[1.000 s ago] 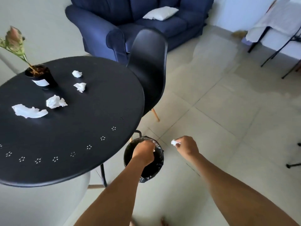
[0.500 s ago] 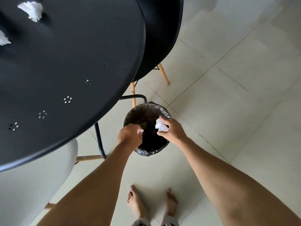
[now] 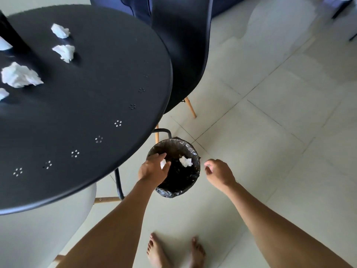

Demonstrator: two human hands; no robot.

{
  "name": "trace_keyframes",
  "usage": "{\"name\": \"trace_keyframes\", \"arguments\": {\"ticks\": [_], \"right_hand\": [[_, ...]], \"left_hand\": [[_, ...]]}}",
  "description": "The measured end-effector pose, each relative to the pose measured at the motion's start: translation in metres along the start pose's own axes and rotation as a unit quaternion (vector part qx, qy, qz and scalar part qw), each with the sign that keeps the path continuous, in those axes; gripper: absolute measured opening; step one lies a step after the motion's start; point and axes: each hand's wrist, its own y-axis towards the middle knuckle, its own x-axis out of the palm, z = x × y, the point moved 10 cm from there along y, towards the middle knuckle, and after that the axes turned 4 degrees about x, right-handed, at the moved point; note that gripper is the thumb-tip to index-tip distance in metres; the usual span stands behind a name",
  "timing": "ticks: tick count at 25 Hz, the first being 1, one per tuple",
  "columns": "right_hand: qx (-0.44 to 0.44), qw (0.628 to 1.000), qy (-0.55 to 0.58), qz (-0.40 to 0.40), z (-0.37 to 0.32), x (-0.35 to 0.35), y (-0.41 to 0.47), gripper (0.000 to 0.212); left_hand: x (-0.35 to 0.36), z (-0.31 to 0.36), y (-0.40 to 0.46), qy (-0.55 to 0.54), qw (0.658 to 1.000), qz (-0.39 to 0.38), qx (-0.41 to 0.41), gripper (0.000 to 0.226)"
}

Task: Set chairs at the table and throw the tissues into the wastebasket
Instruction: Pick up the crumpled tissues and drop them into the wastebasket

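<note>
While the left hand (image 3: 154,170) hung over the near rim of the wastebasket (image 3: 174,191), its fingers were curled loosely around a small white tissue (image 3: 163,163) that showed between thumb and fingertips. The right hand (image 3: 218,174) was just beside the basket's right edge, above the tiled floor (image 3: 270,132), with its fingers slackly parted and nothing in them. A second crumpled tissue (image 3: 185,161) was inside the basket's mouth against the black liner; whether it was falling or lying there could not be told.

The basket stood on the floor close to the edge of the round black table (image 3: 87,113), next to one of the table's metal legs. On the tabletop four tissues lay apart from each other: one at the far side (image 3: 60,31), one nearer (image 3: 64,52), a larger one (image 3: 19,75) toward the left, and one cut off by the left border (image 3: 2,93). A black chair (image 3: 185,45) stood tucked against the far right side of the table, and a white chair (image 3: 38,229) sat under its near edge. Bare feet (image 3: 173,250) were on the tiles below.
</note>
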Motion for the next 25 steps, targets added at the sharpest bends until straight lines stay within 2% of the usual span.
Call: {"name": "trace_keyframes", "arguments": {"ticks": [6,10,16,19,25], "right_hand": [[0.019,1.000,-0.019,-0.004,-0.006,-0.088,-0.078,0.029],[0.014,1.000,-0.019,0.000,-0.026,-0.130,-0.118,0.029],[-0.062,0.998,-0.029,-0.006,-0.066,-0.146,-0.125,0.027],[-0.123,0.992,-0.022,0.000,-0.109,-0.158,-0.115,0.024],[-0.249,0.969,0.000,0.010,-0.257,-0.176,-0.090,0.024]], "left_hand": [[-0.060,0.030,-0.076,-0.021,0.999,0.006,-0.033,0.042],[-0.085,0.051,-0.134,0.018,1.000,0.003,-0.021,0.038],[-0.145,0.044,-0.159,0.058,0.996,0.059,-0.031,0.039],[-0.191,0.019,-0.171,0.044,0.990,0.111,-0.068,0.038],[-0.287,-0.064,-0.190,0.003,0.966,0.212,-0.151,0.036]]}}
